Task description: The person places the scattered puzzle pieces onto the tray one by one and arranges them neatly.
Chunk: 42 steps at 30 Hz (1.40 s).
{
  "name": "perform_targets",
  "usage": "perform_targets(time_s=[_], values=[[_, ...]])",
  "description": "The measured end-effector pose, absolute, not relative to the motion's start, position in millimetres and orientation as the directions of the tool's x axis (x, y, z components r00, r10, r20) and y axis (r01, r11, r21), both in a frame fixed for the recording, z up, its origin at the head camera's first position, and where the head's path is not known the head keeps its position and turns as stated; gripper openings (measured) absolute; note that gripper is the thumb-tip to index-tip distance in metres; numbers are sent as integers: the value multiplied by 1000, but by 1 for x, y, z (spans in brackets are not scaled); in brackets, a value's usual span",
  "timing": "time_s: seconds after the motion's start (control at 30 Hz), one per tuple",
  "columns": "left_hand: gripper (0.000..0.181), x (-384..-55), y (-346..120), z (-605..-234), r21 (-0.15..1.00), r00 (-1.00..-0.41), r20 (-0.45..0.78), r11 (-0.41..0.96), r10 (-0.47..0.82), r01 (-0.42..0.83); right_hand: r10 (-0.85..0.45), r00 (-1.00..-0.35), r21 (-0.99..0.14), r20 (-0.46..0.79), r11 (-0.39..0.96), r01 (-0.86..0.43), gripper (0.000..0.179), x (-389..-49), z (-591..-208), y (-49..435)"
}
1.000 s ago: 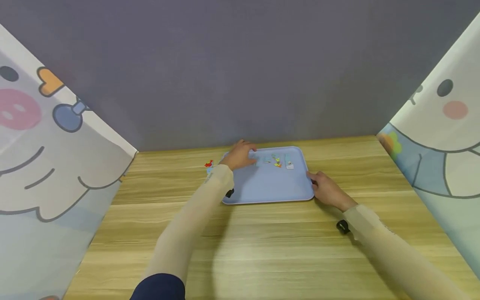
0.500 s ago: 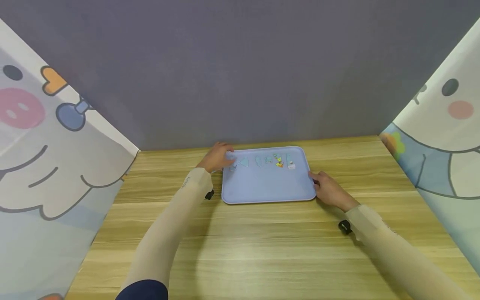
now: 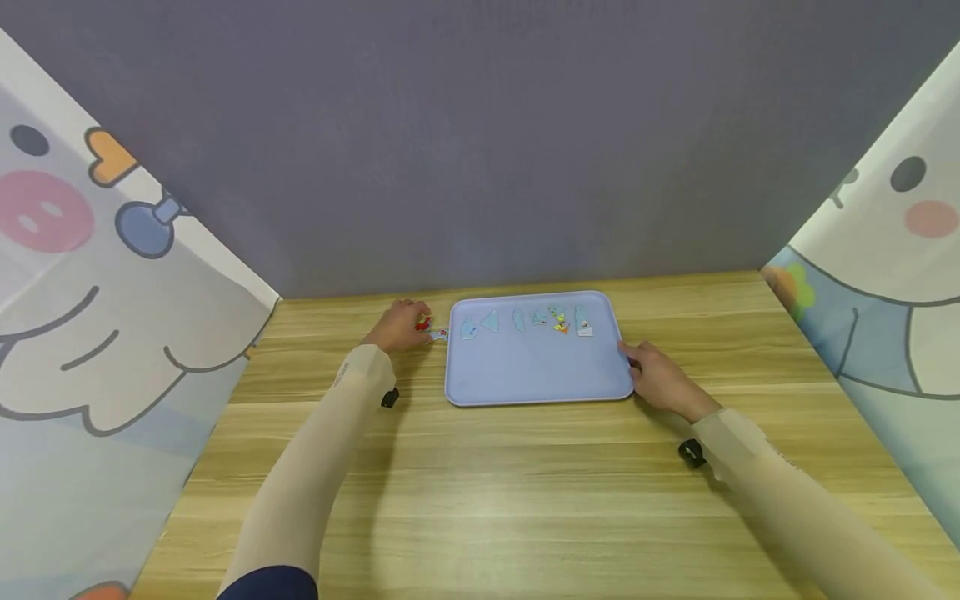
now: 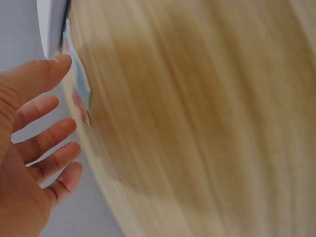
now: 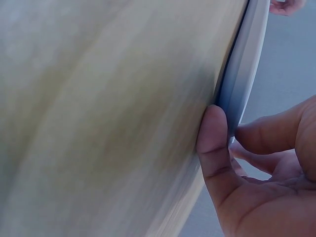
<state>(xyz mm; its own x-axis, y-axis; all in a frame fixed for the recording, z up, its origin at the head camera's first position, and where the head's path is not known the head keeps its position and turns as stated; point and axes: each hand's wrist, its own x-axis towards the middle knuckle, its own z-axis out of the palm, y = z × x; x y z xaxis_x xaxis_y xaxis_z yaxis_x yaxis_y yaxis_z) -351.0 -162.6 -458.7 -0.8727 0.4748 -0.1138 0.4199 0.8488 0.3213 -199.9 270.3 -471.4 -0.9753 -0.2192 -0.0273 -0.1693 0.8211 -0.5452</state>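
Observation:
A pale blue tray (image 3: 536, 367) lies on the table, with a row of flat, irregular printed pieces along its far side, among them a light blue triangle (image 3: 490, 322) and a yellow-orange piece (image 3: 560, 322). Left of the tray, my left hand (image 3: 399, 326) is over a red piece (image 3: 423, 322) and a light blue piece (image 3: 438, 335) on the wood. In the left wrist view its fingers are spread and loosely bent, the thumb overlapping the light blue piece. My right hand (image 3: 662, 381) pinches the tray's right edge between thumb and finger, as the right wrist view shows.
The wooden table (image 3: 480, 492) meets a grey wall (image 3: 480, 150) just behind the tray. Cartoon-printed panels stand at the left (image 3: 112, 317) and right (image 3: 892, 250) edges of the table.
My left hand has moved left from over the tray's far left part to the loose pieces beside it, uncovering the leftmost pieces on the tray. My right hand stays at the tray's edge.

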Motion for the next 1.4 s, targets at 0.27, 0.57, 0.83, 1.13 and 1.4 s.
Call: perform_targets(time_s=[0.27, 0.57, 0.83, 1.13, 1.4], values=[[49, -348, -169, -460, 349, -870, -106, 837, 481, 420, -219, -975, -537, -34, 827, -167, 47, -200, -471, 271], [43, -350, -172, -463, 349, -855, -99, 822, 509, 449, -220, -975, -534, -32, 828, -169, 47, -201, -473, 271], [54, -350, -178, -460, 410, -855, -169, 824, 490, 391, -221, -975, -539, -33, 826, -168, 47, -201, -473, 272], [43, -353, -185, -467, 370, -771, -81, 737, 632, 565, -221, -975, -532, -29, 829, -172, 47, -201, -473, 271], [39, -356, -185, -470, 389, -780, -74, 739, 621, 551, -211, -977, -533, -36, 831, -160, 47, -202, -473, 271]])
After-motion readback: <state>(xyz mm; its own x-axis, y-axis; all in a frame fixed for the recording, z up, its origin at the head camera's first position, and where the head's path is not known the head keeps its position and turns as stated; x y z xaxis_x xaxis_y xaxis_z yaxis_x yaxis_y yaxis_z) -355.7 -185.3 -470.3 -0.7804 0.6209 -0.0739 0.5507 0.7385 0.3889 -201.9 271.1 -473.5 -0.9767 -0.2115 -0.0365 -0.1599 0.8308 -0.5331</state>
